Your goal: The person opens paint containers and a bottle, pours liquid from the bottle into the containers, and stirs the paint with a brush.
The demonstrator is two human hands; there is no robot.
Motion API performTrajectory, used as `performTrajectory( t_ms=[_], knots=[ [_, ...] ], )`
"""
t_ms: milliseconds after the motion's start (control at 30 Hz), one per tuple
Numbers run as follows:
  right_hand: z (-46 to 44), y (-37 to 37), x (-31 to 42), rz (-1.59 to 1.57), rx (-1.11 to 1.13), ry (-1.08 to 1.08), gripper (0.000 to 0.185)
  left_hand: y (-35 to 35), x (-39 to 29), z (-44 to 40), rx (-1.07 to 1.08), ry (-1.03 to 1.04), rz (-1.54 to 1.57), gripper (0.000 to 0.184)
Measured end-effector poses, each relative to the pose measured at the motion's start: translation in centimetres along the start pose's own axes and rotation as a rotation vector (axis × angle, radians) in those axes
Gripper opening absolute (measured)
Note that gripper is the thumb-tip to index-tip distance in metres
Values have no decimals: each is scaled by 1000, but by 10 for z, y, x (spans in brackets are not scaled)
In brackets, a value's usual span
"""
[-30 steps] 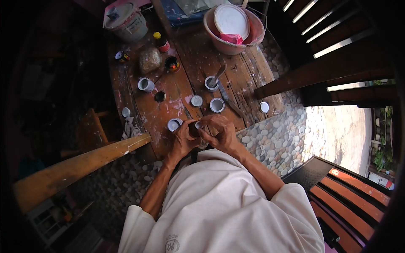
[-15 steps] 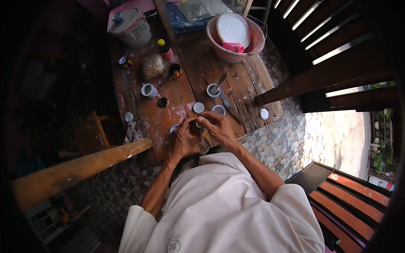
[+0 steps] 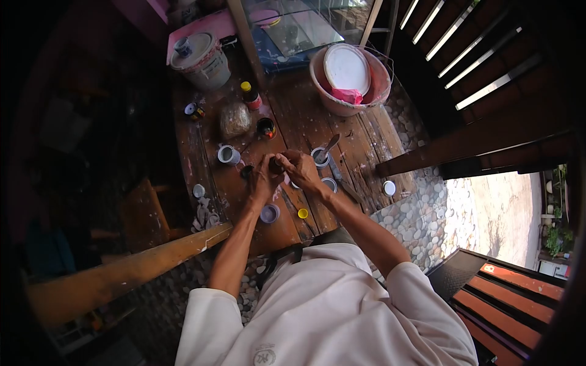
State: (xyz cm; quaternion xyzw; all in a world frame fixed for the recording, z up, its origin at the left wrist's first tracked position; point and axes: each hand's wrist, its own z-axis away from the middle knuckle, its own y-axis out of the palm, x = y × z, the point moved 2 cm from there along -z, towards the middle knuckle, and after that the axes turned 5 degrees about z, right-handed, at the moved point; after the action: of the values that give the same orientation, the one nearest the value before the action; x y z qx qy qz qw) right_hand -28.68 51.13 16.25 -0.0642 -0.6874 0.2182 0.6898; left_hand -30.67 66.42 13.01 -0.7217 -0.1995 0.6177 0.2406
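Above the paint-spotted wooden table [image 3: 213, 177], my left hand [image 3: 265, 178] is closed round a small dark container [image 3: 276, 165]. My right hand [image 3: 297, 171] has its fingers pressed together at the container's top; whatever they pinch is too small to make out. Left of my hands stands an open grey can [image 3: 229, 155]. Nearer to me are a can with pale paint [image 3: 270, 213] and a yellow cap [image 3: 303, 213]. To the right, another can [image 3: 320, 157] has a putty knife [image 3: 330, 145] in it. My right wrist partly covers an open can [image 3: 329, 185].
A pink basin [image 3: 379, 91] with a white lid and a lidded bucket [image 3: 211, 74] stand at the back. A yellow-capped bottle [image 3: 251, 97], a clear bag [image 3: 235, 120] and a black can [image 3: 266, 128] are nearby. A wooden beam [image 3: 152, 256] crosses the lower left.
Both hands have moved forward, away from my body, with the dark container. The yellow cap and the pale paint can now show fully near the table edge. The view has shifted.
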Motion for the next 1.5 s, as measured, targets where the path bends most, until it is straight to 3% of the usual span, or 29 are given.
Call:
performTrajectory(
  t_ms=[167, 433, 533, 700, 800, 900, 967, 1033, 1100, 1167, 1200, 1267, 1400, 1467, 1500],
  knots=[
    [-10, 18, -17, 54, -74, -72, 45, 13, 18, -9, 12, -85, 11, 48],
    [-28, 26, -12, 114, 9, -81, 43, 12, 34, -10, 11, -161, 13, 53],
    [-29, 26, -14, 92, 15, -101, 42, 13, 37, -11, -3, -92, -10, 54],
    [-30, 31, -20, 89, -3, -197, 38, 15, 40, -7, 23, -197, -46, 52],
    [-30, 35, -22, 68, -5, -157, 39, 17, 38, -8, -17, -110, -45, 53],
    [-29, 27, -19, 112, 34, -124, 43, 15, 32, -9, -47, -158, 36, 53],
    [-18, 19, -16, 126, -67, 7, 46, 19, 36, -5, -39, -191, 70, 52],
    [14, 2, 5, 105, -67, 90, 49, 24, 43, -6, -104, -51, 191, 49],
    [54, 0, -2, 213, -28, 19, 41, 21, 42, -6, -103, -97, 228, 49],
    [89, 13, -22, 601, 277, -215, 37, 17, 35, -6, -94, -77, 111, 50],
    [99, 19, -32, 603, 270, -211, 37, 18, 33, -5, -99, -95, 126, 53],
    [110, 34, -55, 905, 437, -198, 39, 18, 33, -7, -86, -94, 96, 52],
    [118, 45, -92, 887, 458, -295, 34, 14, 28, -8, -61, -116, 41, 50],
    [108, 40, -93, 693, 569, -32, 42, 14, 25, -9, -60, -121, 9, 48],
    [105, 36, -84, 694, 565, -35, 42, 14, 25, -9, -60, -134, -23, 47]
  ],
)
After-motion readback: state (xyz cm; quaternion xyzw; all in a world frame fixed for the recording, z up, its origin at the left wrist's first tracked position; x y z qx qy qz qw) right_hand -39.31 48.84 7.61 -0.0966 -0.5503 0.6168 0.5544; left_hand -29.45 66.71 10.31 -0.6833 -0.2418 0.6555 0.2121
